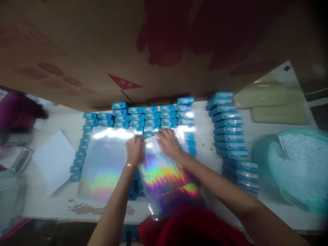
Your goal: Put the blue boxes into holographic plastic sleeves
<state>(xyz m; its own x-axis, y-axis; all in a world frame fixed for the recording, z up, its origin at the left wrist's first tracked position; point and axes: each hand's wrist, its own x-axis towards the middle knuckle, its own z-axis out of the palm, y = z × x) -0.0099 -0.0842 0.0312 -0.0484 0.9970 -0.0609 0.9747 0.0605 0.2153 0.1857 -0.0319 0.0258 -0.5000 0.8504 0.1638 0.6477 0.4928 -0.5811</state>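
Rainbow film [164, 174], left hand [135, 150] curled at its upper corner, right hand [167, 141] bent over its top edge, any pinching unclear.

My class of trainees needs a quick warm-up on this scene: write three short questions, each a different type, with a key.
1. True or false: the tub stands on the left side of the picture.
2. Choose one. The small packs are mainly:
(a) red
(b) blue
(c) yellow
3. Fill in "near" or "far": the right hand is at the ____ end of the shiny sheet below it, as seen from the wearer.

Key:
1. False; the tub stands on the right.
2. (b) blue
3. far
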